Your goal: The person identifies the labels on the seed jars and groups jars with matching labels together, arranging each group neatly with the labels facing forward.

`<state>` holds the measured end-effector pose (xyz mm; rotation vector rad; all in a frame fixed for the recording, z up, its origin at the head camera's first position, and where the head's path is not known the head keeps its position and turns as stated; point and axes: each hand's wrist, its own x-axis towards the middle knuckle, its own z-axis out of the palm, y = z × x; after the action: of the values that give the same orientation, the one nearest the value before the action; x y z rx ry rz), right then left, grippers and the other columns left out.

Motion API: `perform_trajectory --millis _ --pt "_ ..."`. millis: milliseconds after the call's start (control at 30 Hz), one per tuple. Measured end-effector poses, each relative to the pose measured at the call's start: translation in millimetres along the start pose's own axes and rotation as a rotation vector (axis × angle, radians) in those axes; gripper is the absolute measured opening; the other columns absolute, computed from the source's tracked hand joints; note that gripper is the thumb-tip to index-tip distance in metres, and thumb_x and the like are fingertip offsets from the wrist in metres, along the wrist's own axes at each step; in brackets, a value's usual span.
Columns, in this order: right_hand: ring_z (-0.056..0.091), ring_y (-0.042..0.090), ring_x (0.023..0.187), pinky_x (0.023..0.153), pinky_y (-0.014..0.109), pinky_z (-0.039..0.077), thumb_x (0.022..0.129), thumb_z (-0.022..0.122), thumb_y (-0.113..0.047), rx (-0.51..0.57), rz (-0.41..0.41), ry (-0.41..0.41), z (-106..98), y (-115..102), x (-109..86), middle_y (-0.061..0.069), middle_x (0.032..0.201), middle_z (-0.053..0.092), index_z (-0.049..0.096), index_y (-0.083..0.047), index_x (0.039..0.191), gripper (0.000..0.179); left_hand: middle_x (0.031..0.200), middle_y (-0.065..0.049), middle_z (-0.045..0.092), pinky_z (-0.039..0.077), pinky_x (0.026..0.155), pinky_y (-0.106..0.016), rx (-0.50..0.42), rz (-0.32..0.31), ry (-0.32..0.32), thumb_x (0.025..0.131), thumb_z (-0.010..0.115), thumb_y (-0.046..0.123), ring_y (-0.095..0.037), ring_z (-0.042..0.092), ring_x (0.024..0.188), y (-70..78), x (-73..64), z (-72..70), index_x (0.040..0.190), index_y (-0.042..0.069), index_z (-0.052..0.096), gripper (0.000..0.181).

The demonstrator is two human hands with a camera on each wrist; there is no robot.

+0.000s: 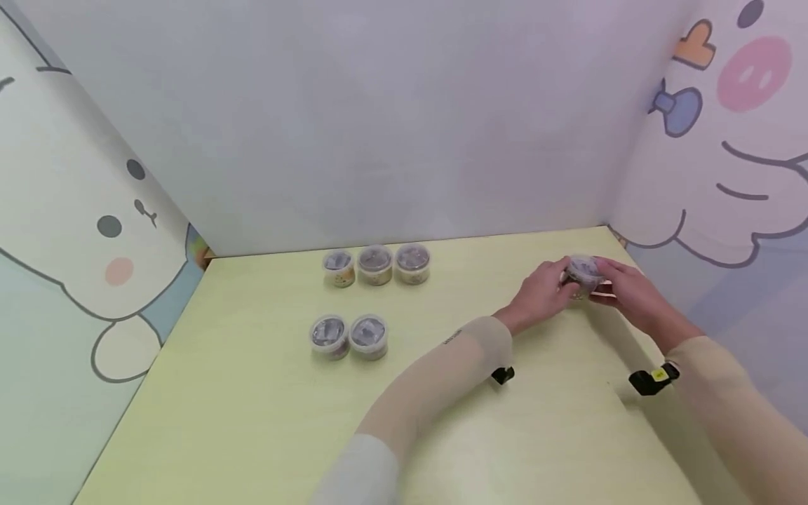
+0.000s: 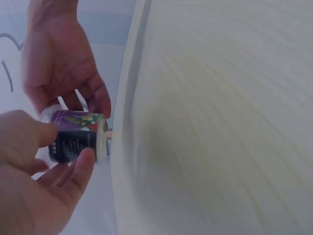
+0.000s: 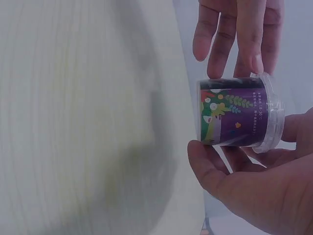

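A small round plastic tub (image 1: pixel 581 275) with a clear lid is held between both hands above the table's far right part. Its label (image 3: pixel 239 115) is purple and black with a colourful plant pattern. The left hand (image 1: pixel 541 293) grips the tub from the left; in the left wrist view its thumb and fingers lie on the label's side. From the other side the right hand (image 1: pixel 633 293) holds the tub, its fingers curled about the lid end and base in the right wrist view. Some fingers are hidden behind the tub.
Toward the back of the pale yellow table (image 1: pixel 252 414) three lidded tubs (image 1: pixel 375 265) stand in a row. Two more tubs (image 1: pixel 369 337) stand side by side nearer the front. A plain back wall (image 1: pixel 379 126) and cartoon-printed side walls (image 1: pixel 745 182) enclose the table.
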<state>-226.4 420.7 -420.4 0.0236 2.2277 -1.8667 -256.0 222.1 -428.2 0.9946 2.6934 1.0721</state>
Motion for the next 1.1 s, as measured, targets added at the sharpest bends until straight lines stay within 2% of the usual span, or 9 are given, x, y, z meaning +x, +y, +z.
perform_trajectory --millis 100,200,267,433,567,700,833,967,1100 --pt "0.060 0.008 0.104 0.090 0.026 0.054 0.108 0.037 -0.046 0.072 -0.037 -0.053 13.4 -13.2 -1.1 -0.007 0.117 0.054 0.040 -0.011 0.142 0.048 0.134 -0.001 0.055 0.045 0.093 -0.013 -0.012 -0.014 0.104 0.107 0.053 0.032 -0.005 0.055 0.116 -1.9 -9.4 -14.0 0.151 0.012 0.044 0.050" --pt "0.058 0.009 0.107 0.091 0.025 0.054 0.108 0.038 -0.047 0.093 -0.054 -0.089 29.5 -25.5 -1.2 -0.002 0.122 0.051 0.042 -0.014 0.139 0.045 0.131 -0.002 0.056 0.047 0.089 -0.014 -0.038 -0.032 0.153 0.106 0.054 0.032 -0.006 0.057 0.110 -4.1 -18.3 -30.7 0.148 0.010 0.046 0.048" --pt "0.057 0.009 0.109 0.091 0.024 0.053 0.109 0.037 -0.047 0.075 -0.067 -0.109 40.1 -32.4 -0.2 0.001 0.127 0.047 0.037 -0.011 0.146 0.052 0.128 -0.003 0.056 0.048 0.084 -0.014 -0.072 -0.051 0.163 0.106 0.054 0.032 -0.006 0.058 0.104 -5.7 -25.4 -41.5 0.147 0.009 0.046 0.047" --pt "0.055 0.006 0.113 0.093 0.021 0.051 0.109 0.037 -0.045 0.019 -0.097 -0.161 65.7 -49.4 1.1 0.014 0.143 0.034 0.007 -0.003 0.162 0.073 0.123 -0.006 0.057 0.049 0.075 -0.016 -0.147 -0.113 0.207 0.106 0.056 0.032 -0.006 0.058 0.092 -9.0 -44.7 -66.4 0.144 0.007 0.048 0.046" --pt "0.056 0.003 0.115 0.094 0.021 0.051 0.110 0.039 -0.040 0.021 -0.135 -0.204 85.0 -62.8 5.5 0.020 0.151 0.028 0.001 -0.006 0.163 0.074 0.121 -0.009 0.057 0.049 0.073 -0.019 -0.151 -0.134 0.246 0.105 0.057 0.030 -0.008 0.060 0.089 -10.1 -61.7 -89.6 0.141 0.004 0.048 0.045" --pt "0.056 0.007 0.117 0.095 0.021 0.051 0.109 0.043 -0.041 0.010 -0.162 -0.249 103.5 -71.1 10.5 0.022 0.154 0.028 0.004 -0.006 0.163 0.075 0.122 -0.012 0.057 0.050 0.074 -0.022 -0.133 -0.140 0.252 0.105 0.057 0.030 -0.010 0.062 0.091 -11.7 -83.8 -111.3 0.142 0.002 0.046 0.047" --pt "0.055 0.015 0.123 0.095 0.022 0.051 0.108 0.045 -0.042 -0.028 -0.177 -0.280 120.6 -76.1 12.6 0.021 0.155 0.031 0.007 -0.008 0.164 0.075 0.122 -0.014 0.056 0.053 0.071 -0.023 -0.154 -0.137 0.219 0.105 0.057 0.029 -0.013 0.062 0.090 -15.4 -105.3 -130.1 0.142 0.000 0.043 0.048" --pt "0.050 0.023 0.129 0.096 0.023 0.051 0.107 0.047 -0.044 -0.027 -0.192 -0.295 139.1 -83.7 18.7 0.018 0.155 0.032 0.010 -0.012 0.164 0.075 0.120 -0.011 0.054 0.055 0.068 -0.024 -0.205 -0.131 0.205 0.105 0.058 0.028 -0.014 0.063 0.088 -22.7 -118.5 -148.9 0.138 0.001 0.044 0.044" --pt "0.052 0.024 0.125 0.094 0.024 0.052 0.106 0.047 -0.048 0.011 -0.198 -0.295 156.9 -90.3 25.4 0.018 0.151 0.038 0.017 -0.012 0.163 0.074 0.121 -0.009 0.053 0.056 0.069 -0.027 -0.236 -0.128 0.188 0.105 0.057 0.032 -0.015 0.065 0.088 -31.2 -129.0 -166.6 0.135 0.004 0.043 0.044"
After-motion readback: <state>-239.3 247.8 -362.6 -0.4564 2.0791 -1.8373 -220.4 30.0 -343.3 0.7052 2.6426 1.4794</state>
